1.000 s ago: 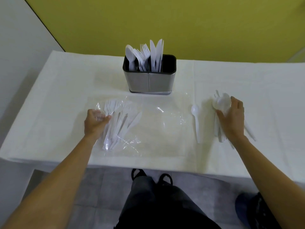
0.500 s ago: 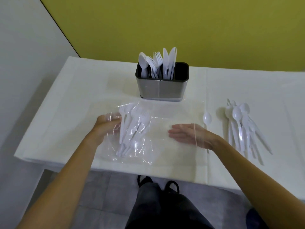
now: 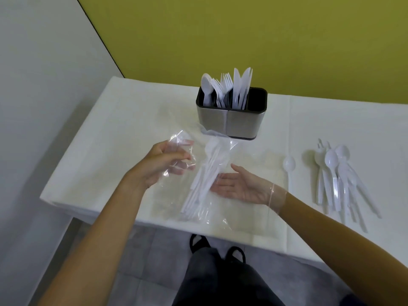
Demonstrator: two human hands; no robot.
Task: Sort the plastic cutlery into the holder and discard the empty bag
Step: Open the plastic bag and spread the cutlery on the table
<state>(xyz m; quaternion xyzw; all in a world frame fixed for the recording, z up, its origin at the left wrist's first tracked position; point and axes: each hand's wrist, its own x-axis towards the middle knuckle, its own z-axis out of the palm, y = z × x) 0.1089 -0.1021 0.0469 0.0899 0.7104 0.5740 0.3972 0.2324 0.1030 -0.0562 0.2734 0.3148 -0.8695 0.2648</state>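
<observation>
Moved: your right hand has gone deeper into the bag; your left hand has lifted its left side off the worktop.
Grip: left pinches the film; right, fingers straight, touches the cutlery bundle inside.
Progress: about midway, I judge; bag loaded, not discarded.
Holder: spoons, forks, knives upright; right end looks empty.
Loose: spoon pile and single spoon, right of the bag.

**Person seen from above: clothing and limbs**

Trousers: dark grey, plain cloth.
Shoes: one pair, black, rounded toes, finer detail unclear.
Left hand, right hand: bare.
Forearms: bare to the frame's edge.
</observation>
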